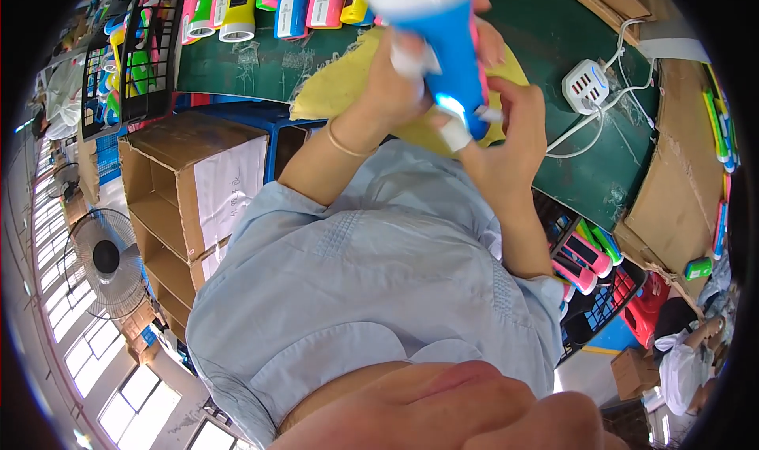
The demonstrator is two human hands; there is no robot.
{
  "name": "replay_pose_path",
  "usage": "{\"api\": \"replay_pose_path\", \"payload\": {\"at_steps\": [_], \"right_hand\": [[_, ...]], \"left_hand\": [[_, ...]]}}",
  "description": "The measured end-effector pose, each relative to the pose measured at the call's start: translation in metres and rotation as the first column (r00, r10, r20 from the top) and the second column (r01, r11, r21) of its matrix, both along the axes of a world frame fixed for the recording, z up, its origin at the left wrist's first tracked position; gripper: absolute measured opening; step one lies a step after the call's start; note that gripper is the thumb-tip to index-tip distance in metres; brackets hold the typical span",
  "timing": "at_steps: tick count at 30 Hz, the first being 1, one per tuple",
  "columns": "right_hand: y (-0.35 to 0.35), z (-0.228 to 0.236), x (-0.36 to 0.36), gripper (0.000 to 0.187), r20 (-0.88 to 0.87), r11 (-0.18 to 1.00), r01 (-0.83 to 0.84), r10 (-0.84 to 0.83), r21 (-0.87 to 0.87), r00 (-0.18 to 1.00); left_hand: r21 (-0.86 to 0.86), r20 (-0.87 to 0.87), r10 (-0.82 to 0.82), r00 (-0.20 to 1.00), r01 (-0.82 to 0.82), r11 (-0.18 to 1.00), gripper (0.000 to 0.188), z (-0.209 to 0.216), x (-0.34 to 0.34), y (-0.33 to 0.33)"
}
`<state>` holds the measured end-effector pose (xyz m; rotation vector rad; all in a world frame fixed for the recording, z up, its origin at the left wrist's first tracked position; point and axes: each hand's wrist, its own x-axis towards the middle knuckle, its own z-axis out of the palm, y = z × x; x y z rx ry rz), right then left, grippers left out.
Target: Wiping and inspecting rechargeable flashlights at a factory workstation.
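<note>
A blue flashlight (449, 43) with a white head is held over a yellow cloth (336, 82) on the green table, its head pointing away from me and blurred. My left hand (403, 79) is wrapped round its body, with fingertips showing on the far side. My right hand (510, 134) closes on the narrow tail end, thumb and fingers on either side of it. White wrapping covers a thumb on each hand. Right of the cloth lies a white multi-port charger (586, 86) with white cables.
Pink, green, yellow and blue flashlights (324, 0) line the table's far edge. A black basket (150, 47) with more stands at left, above a cardboard shelf (170, 165). At right, another basket (605, 304) holds pink flashlights beside cardboard (672, 189). A fan (104, 256) stands farther left.
</note>
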<state>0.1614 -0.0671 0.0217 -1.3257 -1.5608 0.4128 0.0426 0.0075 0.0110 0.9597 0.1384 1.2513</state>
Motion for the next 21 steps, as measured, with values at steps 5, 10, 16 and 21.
{"api": "replay_pose_path", "payload": {"at_steps": [5, 10, 16, 21], "right_hand": [[-0.003, -0.026, 0.014, 0.048, -0.519, 0.868, -0.364, 0.15, -0.339, 0.841], [-0.001, -0.019, 0.047, 0.024, -0.356, 0.916, -0.241, 0.12, -0.32, 0.927], [-0.01, -0.001, 0.047, 0.026, -0.44, 0.917, -0.246, 0.089, -0.314, 0.893], [-0.003, 0.023, 0.043, 0.022, -0.397, 0.92, -0.357, 0.271, -0.16, 0.877]], "left_hand": [[0.143, -0.502, 0.092, 0.86, -0.023, 0.99, 0.074, -0.012, -0.02, -0.027], [0.293, -0.759, 0.321, 0.567, -0.143, 0.945, 0.082, 0.011, -0.019, -0.036], [0.358, -0.81, 0.365, 0.458, -0.106, 0.928, 0.076, 0.019, -0.017, -0.033], [0.27, -0.711, 0.279, 0.645, -0.116, 0.956, 0.058, 0.032, -0.014, -0.024]]}}
